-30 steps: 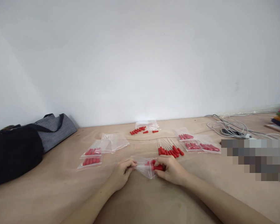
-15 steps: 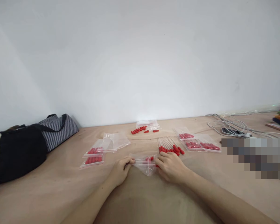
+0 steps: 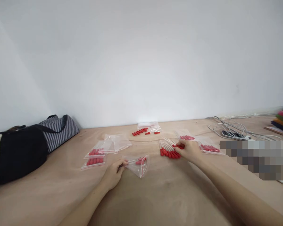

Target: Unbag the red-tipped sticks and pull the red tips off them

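My left hand [image 3: 114,172] pinches the closed end of a clear zip bag [image 3: 143,171], whose red-lined mouth gapes toward the right. A few red-ended thin rods [image 3: 140,161] lie inside that bag. My right hand [image 3: 188,150] has its fingers closed on the red end of another red-ended rod [image 3: 178,146], at the right side of a fanned row. The row of red-ended rods [image 3: 171,153] lies on the table, pale thin shafts pointing away from me. How far the held rod is lifted, I cannot tell.
Filled zip bags [image 3: 94,161] lie at left beside flat clear bags [image 3: 118,142]; more filled bags [image 3: 209,148] lie at right. Loose red pieces [image 3: 139,131] are near the wall. A black bag [image 3: 19,157] stands far left, tangled cables [image 3: 228,127] at right.
My right hand has left the bag's mouth and moved right to the row, taking hold of a red-ended rod. My left hand has shifted left with the bag.
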